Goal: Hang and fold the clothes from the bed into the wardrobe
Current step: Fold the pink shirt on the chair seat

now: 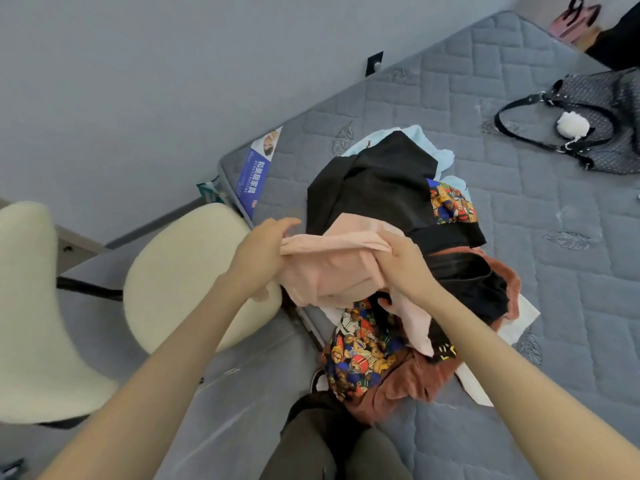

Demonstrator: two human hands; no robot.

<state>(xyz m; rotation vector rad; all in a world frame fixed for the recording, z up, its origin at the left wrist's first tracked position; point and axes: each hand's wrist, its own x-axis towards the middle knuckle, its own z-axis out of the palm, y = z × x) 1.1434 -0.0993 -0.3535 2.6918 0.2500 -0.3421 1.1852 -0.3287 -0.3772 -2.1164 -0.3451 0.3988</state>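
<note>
A pile of clothes lies on the grey quilted mattress (519,237): a black garment (377,181), a bear-print garment (360,355), a rust-brown garment (408,379), a light blue piece (440,154) and a white piece (519,320). Above the pile I hold a pale pink garment (332,271) bunched between both hands. My left hand (259,258) grips its left end at the mattress edge. My right hand (405,268) grips its right part, fingers curled into the cloth. No wardrobe is in view.
A grey dotted handbag (602,112) with black straps and a white pompom lies on the mattress at the far right. Two cream chair seats (194,268) stand left of the bed. A pink bag (575,22) sits at the top right, by the grey wall.
</note>
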